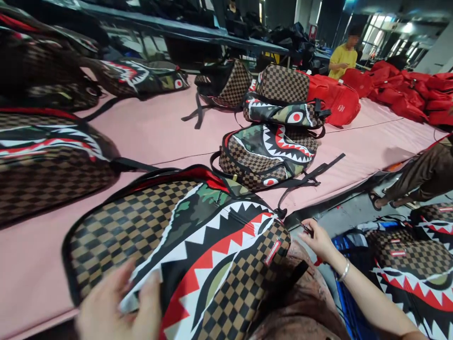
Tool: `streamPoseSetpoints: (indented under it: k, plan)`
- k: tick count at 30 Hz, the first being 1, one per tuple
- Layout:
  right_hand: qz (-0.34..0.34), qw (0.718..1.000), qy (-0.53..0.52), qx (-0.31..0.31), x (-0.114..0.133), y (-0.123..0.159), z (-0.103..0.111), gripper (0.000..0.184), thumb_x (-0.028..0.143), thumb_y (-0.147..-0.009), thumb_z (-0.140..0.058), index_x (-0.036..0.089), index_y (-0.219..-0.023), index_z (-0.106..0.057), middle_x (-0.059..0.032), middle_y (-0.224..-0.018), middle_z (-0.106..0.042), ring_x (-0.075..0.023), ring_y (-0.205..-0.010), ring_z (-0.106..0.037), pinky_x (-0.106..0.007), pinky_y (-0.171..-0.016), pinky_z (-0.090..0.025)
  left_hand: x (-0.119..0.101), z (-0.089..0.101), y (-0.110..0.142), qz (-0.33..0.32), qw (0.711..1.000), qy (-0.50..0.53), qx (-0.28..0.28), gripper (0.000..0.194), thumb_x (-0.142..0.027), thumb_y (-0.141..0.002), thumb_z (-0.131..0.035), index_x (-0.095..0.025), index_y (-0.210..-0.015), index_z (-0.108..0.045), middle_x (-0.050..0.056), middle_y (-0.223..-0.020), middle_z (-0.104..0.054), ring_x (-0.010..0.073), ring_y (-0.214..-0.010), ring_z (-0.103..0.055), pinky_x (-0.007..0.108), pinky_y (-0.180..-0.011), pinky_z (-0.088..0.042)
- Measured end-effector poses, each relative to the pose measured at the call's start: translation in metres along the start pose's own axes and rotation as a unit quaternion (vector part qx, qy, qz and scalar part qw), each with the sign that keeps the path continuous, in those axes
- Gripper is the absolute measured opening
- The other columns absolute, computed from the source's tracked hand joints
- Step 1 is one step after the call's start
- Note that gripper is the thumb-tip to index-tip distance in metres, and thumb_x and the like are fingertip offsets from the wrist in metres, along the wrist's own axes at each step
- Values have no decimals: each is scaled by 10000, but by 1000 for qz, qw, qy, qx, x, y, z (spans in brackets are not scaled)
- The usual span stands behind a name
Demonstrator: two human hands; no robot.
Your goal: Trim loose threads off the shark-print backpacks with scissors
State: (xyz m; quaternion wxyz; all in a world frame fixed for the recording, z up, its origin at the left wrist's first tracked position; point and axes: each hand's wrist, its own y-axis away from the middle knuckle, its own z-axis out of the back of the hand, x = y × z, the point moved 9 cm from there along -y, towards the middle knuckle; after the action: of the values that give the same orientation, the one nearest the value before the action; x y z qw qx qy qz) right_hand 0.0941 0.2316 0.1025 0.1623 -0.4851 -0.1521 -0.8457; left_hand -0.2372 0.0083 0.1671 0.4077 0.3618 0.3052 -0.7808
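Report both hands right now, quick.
Left hand: blurred at the shark-print backpack; whether it grips cannot be told.
Right hand: closed, holding a small dark tool.

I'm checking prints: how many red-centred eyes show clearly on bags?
3: the left eye, towards the back; the right eye, right of upper centre; the lower eye, below that one. Others may be hidden.

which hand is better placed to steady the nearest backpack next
Probably the left: the left hand, though blurred, is over the front of the nearest backpack. The right hand is off to its side, with a small dark tool in its fingers.
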Motion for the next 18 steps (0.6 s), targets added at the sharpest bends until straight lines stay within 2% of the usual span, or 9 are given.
streamPoseSetpoints:
  k: [1, 2, 3, 4, 6, 9, 12, 14, 18]
  plan:
    - [-11, 1000, -9, -10, 0, 7, 4, 301, 377, -762, -573, 167, -977, -557, 32, -651, -550, -143, -614, -512, -258, -612, -409, -19, -21, -1, -23, 998, 8, 52, 463, -535, -744, -525, -228, -1084, -594, 16, -1052, -629, 219, -976, -578, 400, -922, -443]
    - [-18, 999, -27, -13, 3, 15, 5, 291, 379, -777, -555, 175, -983, -532, 52, -616, -502, -130, -584, -484, -247, -588, -398, -40, -52, 1, -62, 985, 26, 160, 424, -512, -765, -511, -229, -1067, -606, 20, -1039, -637, 209, -962, -588, 378, -915, -446]
    - [-19, 999, -50, -9, 7, 22, 5, 265, 385, -805, -518, 180, -973, -516, 64, -590, -459, -119, -560, -457, -237, -566, -384, -61, -84, 10, -108, 956, 35, 270, 400, -489, -780, -503, -230, -1063, -616, 31, -1055, -637, 209, -972, -586, 357, -900, -452]
    - [-17, 997, -74, -2, 13, 30, 4, 243, 392, -835, -476, 183, -955, -508, 69, -577, -429, -111, -542, -432, -228, -544, -369, -80, -108, 18, -149, 928, 36, 340, 382, -467, -793, -492, -230, -1061, -622, 45, -1067, -634, 209, -969, -586, 342, -878, -459]
    - [-11, 994, -110, 8, 24, 42, 2, 245, 415, -856, -453, 183, -919, -501, 71, -559, -401, -97, -512, -388, -213, -501, -326, -108, -145, 33, -218, 872, 25, 438, 364, -423, -806, -489, -228, -1083, -621, 60, -1088, -629, 212, -993, -574, 332, -876, -446]
    - [-15, 992, -129, 8, 32, 54, 1, 251, 428, -845, -491, 179, -875, -509, 78, -526, -384, -84, -478, -336, -206, -464, -261, -134, -177, 49, -278, 816, 0, 507, 309, -356, -798, -515, -234, -1056, -632, 49, -1043, -639, 208, -997, -561, 330, -877, -421]
    - [-13, 993, -121, 6, 37, 59, 1, 212, 389, -828, -528, 177, -821, -520, 76, -529, -390, -82, -488, -342, -203, -472, -253, -143, -193, 58, -284, 785, -19, 550, 170, -313, -784, -519, -208, -814, -649, 24, -834, -641, 182, -816, -579, 297, -746, -438]
    - [-5, 995, -102, 6, 42, 60, 0, 178, 351, -820, -541, 175, -797, -521, 68, -556, -419, -83, -508, -365, -200, -485, -270, -143, -197, 60, -267, 786, -17, 558, 174, -312, -775, -514, -189, -680, -592, 12, -723, -601, 166, -703, -551, 278, -658, -424]
    - [28, 999, -23, 5, 61, 59, -2, 100, 280, -819, -532, 180, -811, -526, 45, -621, -493, -97, -560, -436, -201, -517, -306, -137, -198, 59, -220, 804, 19, 552, 205, -322, -773, -481, -182, -643, -556, 13, -688, -568, 161, -666, -520, 272, -626, -407]
